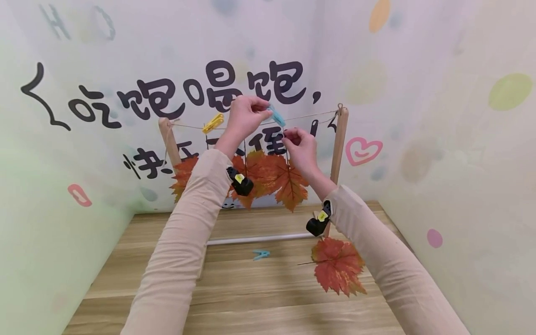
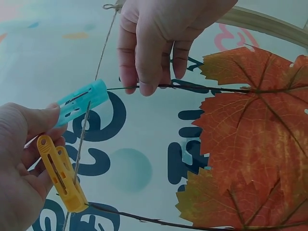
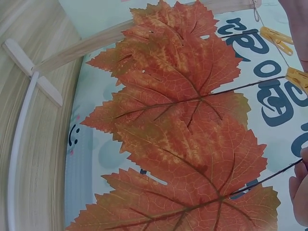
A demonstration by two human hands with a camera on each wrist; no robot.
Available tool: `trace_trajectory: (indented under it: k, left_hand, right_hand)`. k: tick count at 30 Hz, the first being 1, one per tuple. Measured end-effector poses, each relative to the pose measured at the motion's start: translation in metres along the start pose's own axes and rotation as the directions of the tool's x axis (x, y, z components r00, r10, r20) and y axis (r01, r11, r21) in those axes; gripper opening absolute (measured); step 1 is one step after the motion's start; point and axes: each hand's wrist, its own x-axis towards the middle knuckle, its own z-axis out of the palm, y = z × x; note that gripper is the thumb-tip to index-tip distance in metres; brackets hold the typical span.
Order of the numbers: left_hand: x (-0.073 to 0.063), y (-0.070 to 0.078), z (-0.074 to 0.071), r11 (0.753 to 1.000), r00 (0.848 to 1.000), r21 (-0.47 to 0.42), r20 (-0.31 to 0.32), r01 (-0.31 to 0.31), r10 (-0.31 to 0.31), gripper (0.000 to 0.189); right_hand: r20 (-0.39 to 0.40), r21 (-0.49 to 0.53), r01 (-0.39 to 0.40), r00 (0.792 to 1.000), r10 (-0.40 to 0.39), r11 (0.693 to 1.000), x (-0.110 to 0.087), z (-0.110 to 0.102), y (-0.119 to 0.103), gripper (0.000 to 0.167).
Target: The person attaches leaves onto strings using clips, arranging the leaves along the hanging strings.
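My left hand (image 1: 244, 117) pinches the tail end of a blue clothespin (image 2: 83, 102) at the thin twine (image 1: 311, 116). At the clothespin's tip is the dark stem (image 2: 120, 88) of an orange-red maple leaf (image 1: 290, 185), which hangs below. My right hand (image 1: 302, 148) pinches that stem between thumb and fingers, just under the clothespin. A yellow clothespin (image 2: 62, 175), close to my left fingers, clips another leaf's stem to the twine. In the right wrist view, two yellow clothespins show, with several overlapping leaves (image 3: 183, 101); my right fingers (image 3: 301, 190) appear only at the edge.
The twine runs between a left wooden post (image 1: 168, 144) and a right wooden post (image 1: 340, 139). A white rod (image 1: 264, 239) joins the frame's base. On the wooden table (image 1: 251, 298) lie a blue clothespin (image 1: 261, 254) and a red leaf (image 1: 338, 267). Patterned walls stand behind and beside.
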Motion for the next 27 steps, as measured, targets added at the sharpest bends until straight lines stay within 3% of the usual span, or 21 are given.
trace_trajectory:
  k: [14, 27]
  left_hand:
    - [-0.0006, -0.0021, -0.0011, 0.999, 1.000, -0.038, 0.010, 0.023, -0.023, 0.024]
    - [-0.0015, -0.0059, -0.0037, 1.000, 0.998, 0.017, 0.064, 0.010, -0.011, 0.030]
  right_hand:
    - [-0.008, 0.005, 0.006, 1.000, -0.006, 1.000, 0.0008, 0.0017, -0.0022, 0.017]
    - [0.004, 0.012, 0.000, 1.000, 0.000, 1.000, -0.0015, -0.0002, -0.0003, 0.019]
